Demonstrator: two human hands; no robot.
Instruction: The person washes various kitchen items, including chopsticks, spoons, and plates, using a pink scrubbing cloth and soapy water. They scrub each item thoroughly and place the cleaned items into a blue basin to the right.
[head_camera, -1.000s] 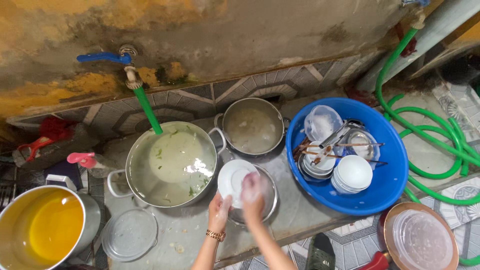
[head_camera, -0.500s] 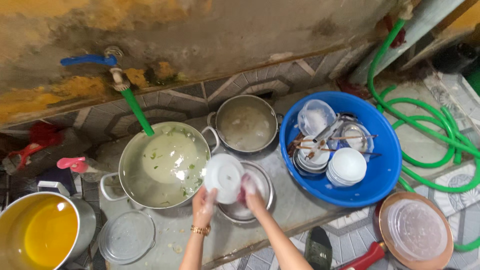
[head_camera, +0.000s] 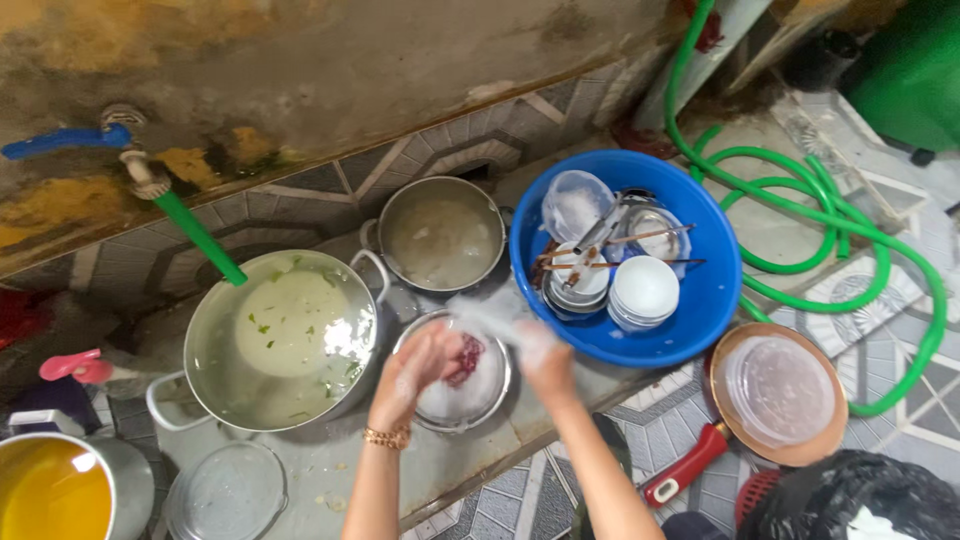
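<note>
Head view, only one on offer.

Both hands over small steel bowl (head_camera: 455, 385) at centre of worktop (head_camera: 350, 470), just right of big steel pot (head_camera: 280, 340). Left hand (head_camera: 410, 375) at bowl's 9 o'clock, fingers curled round a reddish scrubber (head_camera: 468, 358); gold bracelet (head_camera: 388, 437) on wrist. Right hand (head_camera: 540, 355) at bowl's 2 o'clock, fingers closed on rim of pale dish (head_camera: 490, 318). Dish motion-blurred, exact shape unclear; looks tilted, hanging over bowl's upper right edge.

Handling, as judgement: dish probably light, stiff, chippable ceramic or glass. Foam on both hands, so slippery. Safest hold likely a rim pinch, thumb inside and fingers outside, other hand underneath. Kept low over bowl, a slip means a short drop.

Around:
- 10 o'clock: big pot, cloudy water and green scraps; green hose (head_camera: 200, 238) from blue-handled tap (head_camera: 60, 142) running into it.
- 12 o'clock: second steel pot (head_camera: 442, 235), murky water.
- 2 o'clock: blue basin (head_camera: 715, 300) with stacked white bowls (head_camera: 645, 290), clear containers, chopsticks.
- 4 o'clock, on tiled floor: red-handled pan (head_camera: 780, 400) carrying a clear lid.
- 8 o'clock: glass lid (head_camera: 225, 495); pot of yellow liquid (head_camera: 50, 495) at far left.
</note>
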